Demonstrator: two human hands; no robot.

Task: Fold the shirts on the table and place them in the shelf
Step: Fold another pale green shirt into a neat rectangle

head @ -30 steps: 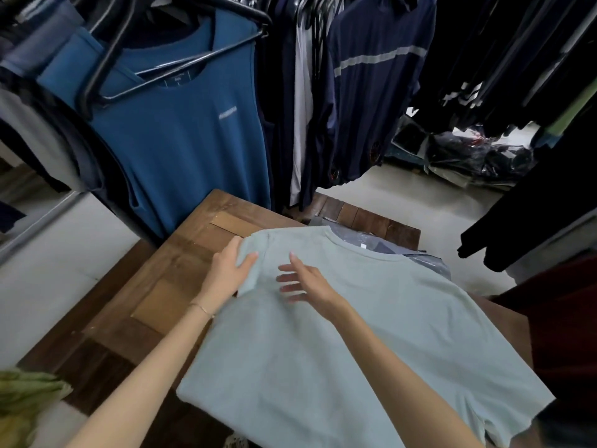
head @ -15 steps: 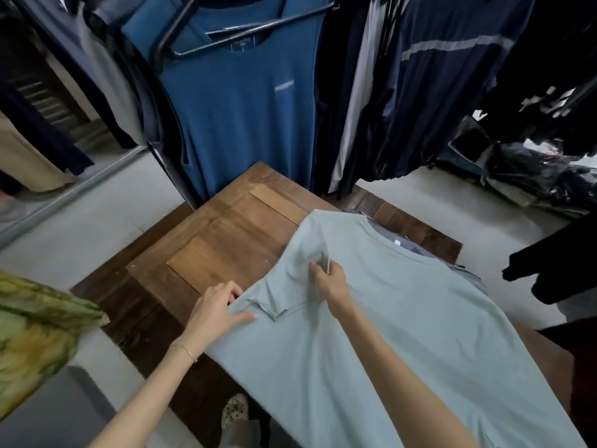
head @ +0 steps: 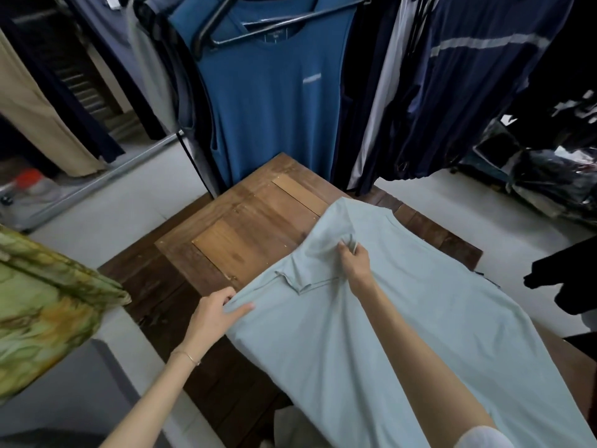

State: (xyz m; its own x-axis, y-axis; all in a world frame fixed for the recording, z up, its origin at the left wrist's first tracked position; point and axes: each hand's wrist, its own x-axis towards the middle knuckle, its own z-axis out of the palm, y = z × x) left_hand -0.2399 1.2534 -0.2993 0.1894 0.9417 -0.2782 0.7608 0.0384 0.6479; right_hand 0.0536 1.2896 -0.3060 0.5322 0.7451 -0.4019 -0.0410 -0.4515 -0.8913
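A pale mint-green T-shirt (head: 403, 318) lies spread on the brown wooden table (head: 252, 227), its left sleeve folded inward onto the body. My right hand (head: 352, 260) pinches a bunch of the fabric near the shoulder, beside the folded sleeve. My left hand (head: 216, 313) grips the shirt's left side edge, thumb on top and fingers under the cloth. The shirt's collar points to the far side of the table. Its lower hem runs out of view at the bottom right.
A blue sleeveless shirt (head: 274, 92) and dark garments (head: 452, 92) hang on a rack right behind the table. A green and yellow patterned cloth (head: 42, 305) lies at the left. A black garment (head: 565, 279) hangs at the right. Light floor surrounds the table.
My left hand slid down the shirt's left edge toward me and gripped it. My right hand went from lying flat to pinching the fabric at the shoulder. The sleeve now lies folded in.
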